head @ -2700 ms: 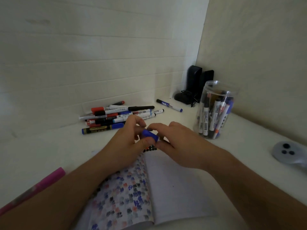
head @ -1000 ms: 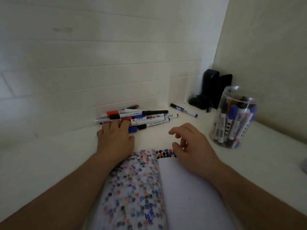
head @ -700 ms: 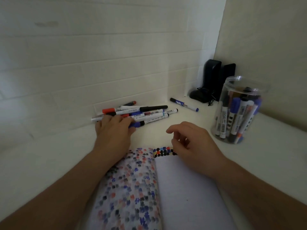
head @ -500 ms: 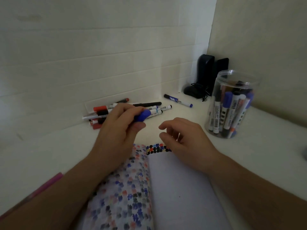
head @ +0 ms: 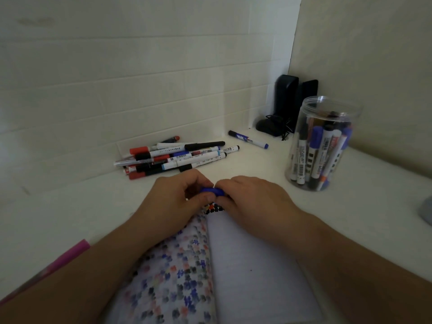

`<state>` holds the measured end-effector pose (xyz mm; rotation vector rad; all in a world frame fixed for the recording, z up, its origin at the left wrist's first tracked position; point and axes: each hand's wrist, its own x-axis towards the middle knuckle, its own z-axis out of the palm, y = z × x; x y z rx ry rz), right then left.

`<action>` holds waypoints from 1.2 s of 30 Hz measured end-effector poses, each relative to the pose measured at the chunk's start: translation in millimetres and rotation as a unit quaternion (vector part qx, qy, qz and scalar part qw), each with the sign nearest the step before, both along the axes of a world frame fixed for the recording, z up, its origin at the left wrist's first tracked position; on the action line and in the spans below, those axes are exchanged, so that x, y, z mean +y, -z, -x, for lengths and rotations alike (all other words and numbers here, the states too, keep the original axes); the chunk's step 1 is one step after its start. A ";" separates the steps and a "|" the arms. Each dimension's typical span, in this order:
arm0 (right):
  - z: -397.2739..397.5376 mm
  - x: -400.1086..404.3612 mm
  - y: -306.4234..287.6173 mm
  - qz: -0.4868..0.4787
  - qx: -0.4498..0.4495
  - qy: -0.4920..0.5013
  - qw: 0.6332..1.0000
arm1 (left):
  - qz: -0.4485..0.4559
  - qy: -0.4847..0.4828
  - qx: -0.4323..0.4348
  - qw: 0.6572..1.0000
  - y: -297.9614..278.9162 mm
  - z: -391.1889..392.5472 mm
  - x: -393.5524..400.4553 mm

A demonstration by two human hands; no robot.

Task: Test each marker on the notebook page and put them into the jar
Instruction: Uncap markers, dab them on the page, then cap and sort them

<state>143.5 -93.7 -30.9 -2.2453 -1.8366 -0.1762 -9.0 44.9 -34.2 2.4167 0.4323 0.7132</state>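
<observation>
So a second ago the left hand (head: pixel 174 202) was flat over the marker pile (head: pixel 173 156) by the wall, fishing one out, and the right hand (head: pixel 251 202) was just hovering loosely curled above the notebook (head: pixel 252 265). Now both hands have come together right over the top edge of the notebook, with a blue-capped marker (head: pixel 211 191) caught between them. Left fingers (head: pixel 198 183) are curled round one end; the right fingers are bent in close against the cap end and look like they're pinching it, though most of the marker is buried under the hands, so I can only see the blue bit.

My read: the pick-up is done and this is the uncapping step, one hand holding the barrel while the other pulls the cap. No new mark has gone down yet as far as I can tell. The notebook's left page is already crammed with colored test dabs, and a short row of them runs along the top of the right page, just below the hands, so that's probably where the next scribble goes.

The jar (head: pixel 320 146) stands well off to the right of the notebook, upright, lid off, already holding a good bunch of markers. The pile beyond the notebook still has plenty in it, plus one stray blue marker (head: pixel 247 139) lying between the pile and the jar. So I'd guess the job is somewhere around halfway.
</observation>
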 end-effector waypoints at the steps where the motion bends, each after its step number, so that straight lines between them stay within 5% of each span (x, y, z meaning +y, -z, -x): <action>1: 0.2 0.4 -0.5 0.020 0.002 0.003 1.000 | 0.004 0.009 0.007 1.000 0.5 0.7 1.1; 14: -5.6 -7.6 -10.3 0.043 -0.015 -0.012 0.999 | 0.034 0.026 0.012 0.999 3.8 2.1 4.3; 17: -11.9 -17.5 -24.1 0.068 0.075 0.060 0.993 | 0.009 0.019 0.030 0.999 4.1 2.7 3.8; 20: -23.7 -32.4 -29.5 -0.011 0.207 0.098 0.973 | 0.000 0.042 0.078 0.996 4.4 2.8 4.4; 22: -34.5 -39.0 -32.1 -0.111 0.391 0.117 0.906 | -0.020 0.055 0.096 0.994 5.0 2.0 5.1; 25: -48.8 -42.6 -37.1 -0.182 0.709 0.055 0.679 | -0.042 0.069 0.108 0.991 6.3 1.2 5.5; 27: -51.2 -43.3 -37.2 -0.190 0.787 -0.003 0.586 | -0.047 0.077 0.114 0.989 7.2 1.3 6.7; 28: -50.1 -43.1 -35.4 -0.189 0.797 -0.025 0.574 | -0.054 0.081 0.117 0.988 7.7 1.1 7.5; 30: -46.3 -40.6 -28.3 -0.184 0.775 -0.043 0.604 | -0.064 0.085 0.119 0.987 8.5 0.8 8.5; 33: -40.2 -35.2 -16.7 -0.154 0.662 -0.024 0.733 | -0.074 0.087 0.133 0.985 8.7 0.1 8.5; 36: -32.0 -28.0 -11.3 -0.136 0.593 0.023 0.793 | -0.096 0.084 0.152 0.980 9.6 -0.4 8.7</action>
